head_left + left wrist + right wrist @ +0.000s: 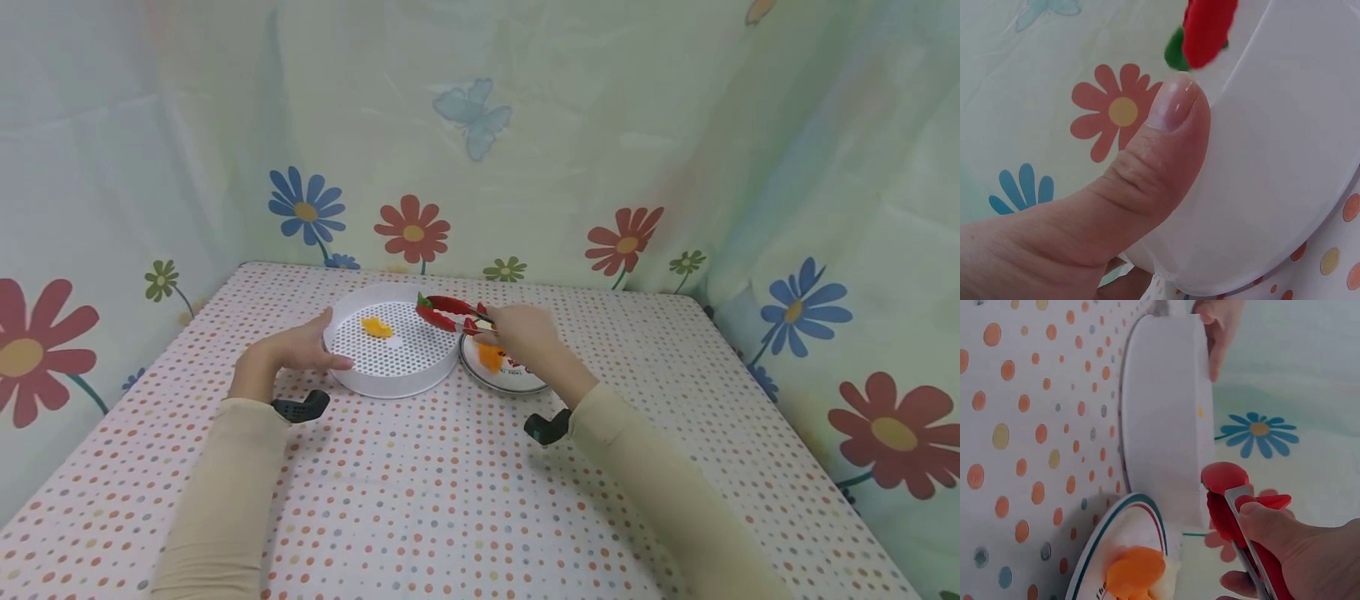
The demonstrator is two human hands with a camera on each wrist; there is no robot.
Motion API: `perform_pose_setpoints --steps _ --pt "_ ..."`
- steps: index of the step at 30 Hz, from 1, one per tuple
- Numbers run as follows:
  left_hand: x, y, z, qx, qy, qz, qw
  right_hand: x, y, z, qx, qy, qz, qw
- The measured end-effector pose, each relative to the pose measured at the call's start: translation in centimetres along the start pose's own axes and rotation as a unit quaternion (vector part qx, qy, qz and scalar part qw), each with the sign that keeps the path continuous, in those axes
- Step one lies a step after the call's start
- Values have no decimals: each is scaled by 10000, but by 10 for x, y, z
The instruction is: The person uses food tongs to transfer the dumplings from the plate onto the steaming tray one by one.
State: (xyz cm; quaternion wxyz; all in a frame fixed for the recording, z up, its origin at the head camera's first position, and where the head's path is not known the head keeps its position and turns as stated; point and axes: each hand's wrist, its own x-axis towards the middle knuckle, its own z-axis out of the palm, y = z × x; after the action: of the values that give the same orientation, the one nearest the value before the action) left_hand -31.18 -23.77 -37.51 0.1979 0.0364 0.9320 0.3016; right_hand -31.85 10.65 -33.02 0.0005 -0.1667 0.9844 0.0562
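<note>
My left hand (296, 343) holds the left side of a round white sieve (397, 385) with a perforated base, thumb against the outer wall in the left wrist view. A yellow piece (377, 327) lies on the base. My right hand (525, 333) grips a pair of red-headed tongs (1225, 478) with metal arms. Between the tong tips, above the sieve's right side, is a small green piece (1177, 51), largely covered by the red head. Under the right hand sits a white plate (501, 388) with a dark rim, bearing an orange piece (1136, 572).
The plate stands close against the sieve's right side. A whitish piece (1165, 581) lies by the orange one. A dotted cloth (405, 500) covers the table, and a flowered curtain (525, 167) closes off the back and sides.
</note>
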Motion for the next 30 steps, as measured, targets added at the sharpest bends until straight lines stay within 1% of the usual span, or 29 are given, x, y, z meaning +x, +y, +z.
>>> perform_pose_setpoints --steps 7,13,21,26,30 --pt "0 4 0 -1 13 -15 10000 18 -28 5 -302 -104 -241 9992" --pt "1 1 -1 153 110 66 9998 28 -41 6 -172 -155 -251 9994" --pt "3 2 1 174 57 38 9998 31 -43 11 -239 -110 -167 9995" --pt "2 1 1 127 52 -79 9999 31 -46 6 -90 -234 -142 9996" --pt "1 -1 1 74 57 -170 9998 33 -47 4 8 -340 -223 9992"
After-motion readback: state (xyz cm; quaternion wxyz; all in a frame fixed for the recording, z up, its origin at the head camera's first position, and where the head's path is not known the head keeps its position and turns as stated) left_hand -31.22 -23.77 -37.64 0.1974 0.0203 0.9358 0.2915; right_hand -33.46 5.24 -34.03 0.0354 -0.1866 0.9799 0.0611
